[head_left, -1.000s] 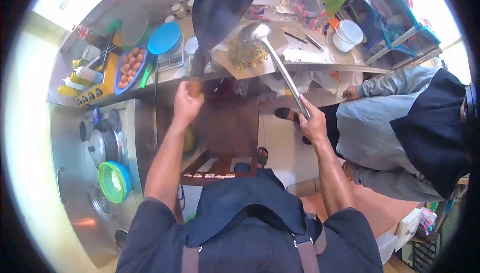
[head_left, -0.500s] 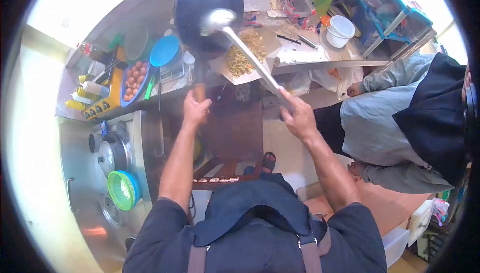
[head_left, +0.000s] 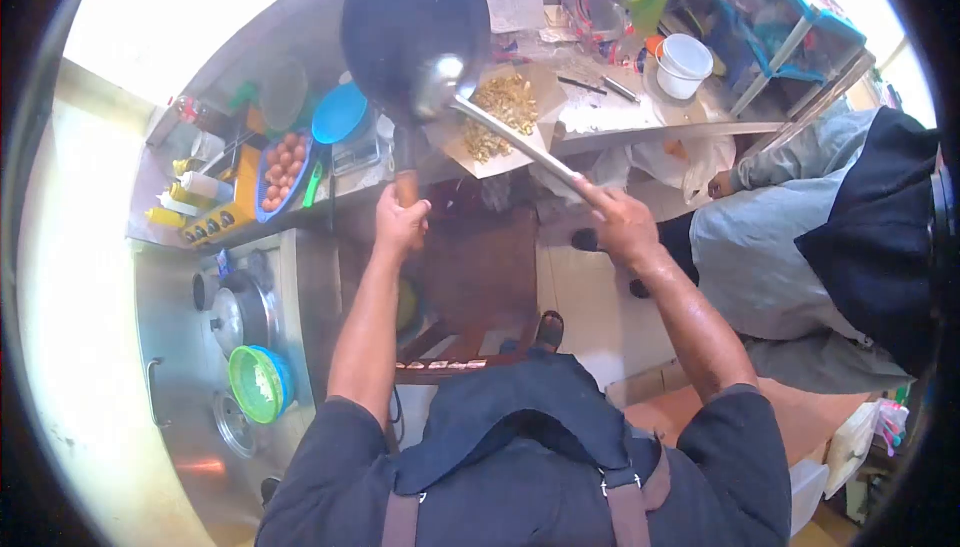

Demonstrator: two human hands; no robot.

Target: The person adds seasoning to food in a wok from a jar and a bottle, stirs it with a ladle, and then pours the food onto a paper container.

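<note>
My left hand [head_left: 402,222] is wrapped round the wooden handle [head_left: 406,187] of a dark wok [head_left: 412,12], lifted over the counter with its dark interior toward me. In my right hand [head_left: 622,225] is the end of a long metal ladle [head_left: 520,139], its bowl over the wok's lower right side. Beside the wok, a heap of fried rice [head_left: 500,112] lies on a sheet of paper [head_left: 547,97] near the counter's front edge. The ladle's handle crosses in front of the rice in this view.
Left of the wok are a blue bowl [head_left: 340,113], a basket of eggs [head_left: 285,169] and sauce bottles [head_left: 205,185]. White tubs [head_left: 684,67] stand on the counter to the right. A person in grey sleeves [head_left: 765,237] stands at my right. A lidded pot [head_left: 238,317] sits at lower left.
The ladle bowl has come down toward the wok's near side, and my right hand has shifted right. The wok appears slightly larger and still held up by my left hand.
</note>
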